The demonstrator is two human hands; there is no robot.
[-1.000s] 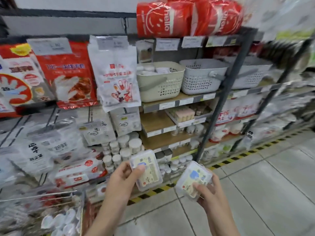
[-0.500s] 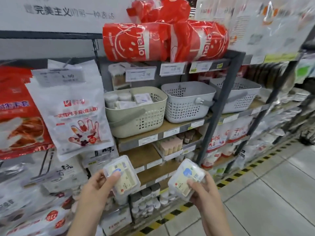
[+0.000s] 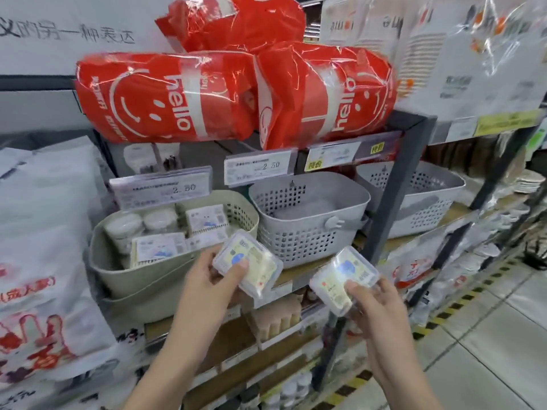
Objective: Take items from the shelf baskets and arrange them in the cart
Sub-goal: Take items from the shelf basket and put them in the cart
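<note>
Head camera is looking at a store shelf, where both hands are holding small clear plastic boxes up in front of the baskets. The left hand (image 3: 211,276) is gripping a clear rectangular plastic box with a pale yellow label (image 3: 248,267), thumb lying across its face and fingers curling behind it; this box is hovering just in front of the right rim of the beige perforated plastic basket (image 3: 124,276). The right hand (image 3: 376,306) is pinching a second clear plastic box with a blue-and-yellow label (image 3: 343,279) at its lower edge, holding it tilted, below and in front of the grey perforated plastic basket (image 3: 307,220). The beige basket is holding round white-lidded tubs (image 3: 124,226) and flat labelled packets (image 3: 159,247). Another grey basket (image 3: 420,199) is sitting to the right, beyond the dark shelf post (image 3: 393,190). Red "hello" plastic-wrapped packs (image 3: 165,96) are lying on the shelf above. White price tags (image 3: 161,189) are hanging over the baskets.
</note>
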